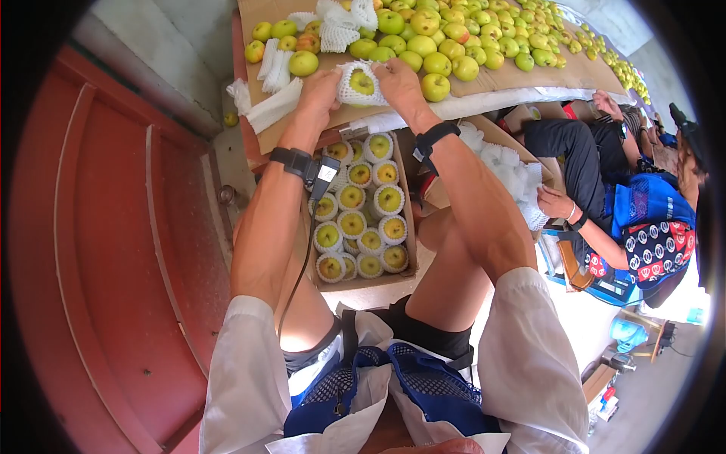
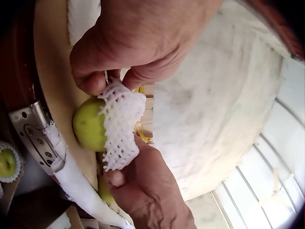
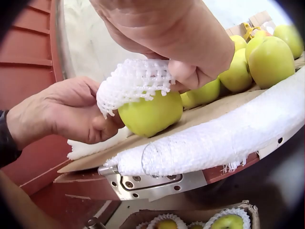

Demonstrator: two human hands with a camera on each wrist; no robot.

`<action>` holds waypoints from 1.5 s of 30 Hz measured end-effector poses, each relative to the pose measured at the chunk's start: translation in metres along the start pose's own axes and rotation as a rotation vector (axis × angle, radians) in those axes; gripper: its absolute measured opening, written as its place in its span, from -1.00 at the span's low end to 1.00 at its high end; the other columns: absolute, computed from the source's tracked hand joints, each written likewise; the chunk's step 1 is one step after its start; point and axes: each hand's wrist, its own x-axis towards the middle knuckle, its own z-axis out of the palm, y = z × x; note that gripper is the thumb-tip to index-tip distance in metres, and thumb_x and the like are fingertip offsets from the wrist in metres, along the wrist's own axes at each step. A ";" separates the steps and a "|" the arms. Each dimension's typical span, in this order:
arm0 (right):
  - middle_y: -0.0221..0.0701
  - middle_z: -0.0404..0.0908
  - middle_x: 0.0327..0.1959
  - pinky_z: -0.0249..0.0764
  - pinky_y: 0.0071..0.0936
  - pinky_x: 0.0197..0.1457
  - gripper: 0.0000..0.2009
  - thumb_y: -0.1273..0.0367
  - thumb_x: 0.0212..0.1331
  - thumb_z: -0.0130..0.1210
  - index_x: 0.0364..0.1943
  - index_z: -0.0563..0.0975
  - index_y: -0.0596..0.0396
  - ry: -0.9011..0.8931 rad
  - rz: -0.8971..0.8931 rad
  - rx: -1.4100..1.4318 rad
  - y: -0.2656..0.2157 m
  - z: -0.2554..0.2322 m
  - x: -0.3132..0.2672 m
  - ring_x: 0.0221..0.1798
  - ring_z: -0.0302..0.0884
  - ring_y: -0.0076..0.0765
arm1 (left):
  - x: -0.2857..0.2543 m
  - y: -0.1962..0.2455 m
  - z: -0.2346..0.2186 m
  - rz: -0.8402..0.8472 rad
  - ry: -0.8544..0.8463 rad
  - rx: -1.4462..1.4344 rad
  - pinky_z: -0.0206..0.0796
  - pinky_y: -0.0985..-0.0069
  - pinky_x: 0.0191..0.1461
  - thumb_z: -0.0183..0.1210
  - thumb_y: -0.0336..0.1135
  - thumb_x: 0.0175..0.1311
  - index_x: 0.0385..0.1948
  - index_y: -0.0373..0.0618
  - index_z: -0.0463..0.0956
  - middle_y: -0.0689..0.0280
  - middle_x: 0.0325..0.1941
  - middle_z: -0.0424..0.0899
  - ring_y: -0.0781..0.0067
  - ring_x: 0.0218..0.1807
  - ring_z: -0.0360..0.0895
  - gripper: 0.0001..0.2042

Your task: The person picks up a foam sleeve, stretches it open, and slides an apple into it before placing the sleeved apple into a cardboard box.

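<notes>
A green apple (image 1: 362,82) sits partly inside a white foam net sleeve (image 2: 123,124) over the table's front edge. My left hand (image 1: 321,89) pinches one side of the sleeve between thumb and fingers. On the opposite side my right hand (image 1: 401,85) grips the sleeve's edge, as the right wrist view also shows. The lower part of the apple (image 3: 151,114) bulges bare out of the mesh. Below the hands, a cardboard box (image 1: 412,261) holds several apples, each in its own foam net.
Loose apples (image 1: 423,45) are heaped on the cardboard-covered table at the back. Foam sleeves (image 1: 338,34) lie at its left end. White wrapping (image 3: 200,148) covers the front edge, above a metal hinge (image 3: 147,186). Another person (image 1: 643,204) sits at right beside a box of foam nets (image 1: 503,163).
</notes>
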 end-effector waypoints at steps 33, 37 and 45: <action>0.09 0.65 -0.32 0.49 -0.13 -0.10 -0.67 0.21 0.33 0.13 -0.19 0.57 0.30 0.170 -0.070 0.070 0.028 0.019 -0.002 -0.20 0.62 0.22 | -0.002 -0.027 0.019 0.275 0.339 0.587 0.41 0.18 0.08 0.06 -0.24 0.44 -0.09 -0.32 0.53 -0.13 -0.09 0.68 -0.13 0.01 0.63 -0.72; 0.11 0.66 -0.29 0.51 -0.11 -0.06 -0.69 0.24 0.30 0.15 -0.19 0.56 0.29 0.140 -0.040 0.114 0.036 0.022 0.004 -0.16 0.63 0.27 | -0.002 -0.026 0.019 0.227 0.344 0.552 0.41 0.18 0.10 0.06 -0.24 0.44 -0.08 -0.31 0.54 -0.14 -0.06 0.67 -0.13 0.03 0.62 -0.72; 0.11 0.66 -0.26 0.50 -0.07 -0.03 -0.72 0.25 0.33 0.13 -0.16 0.54 0.25 0.202 -0.045 -0.024 0.010 0.014 -0.015 -0.14 0.61 0.29 | -0.009 -0.032 0.023 0.388 0.391 0.643 0.42 0.09 0.01 0.06 -0.34 0.40 -0.15 -0.35 0.49 -0.16 -0.17 0.67 -0.23 -0.05 0.62 -0.78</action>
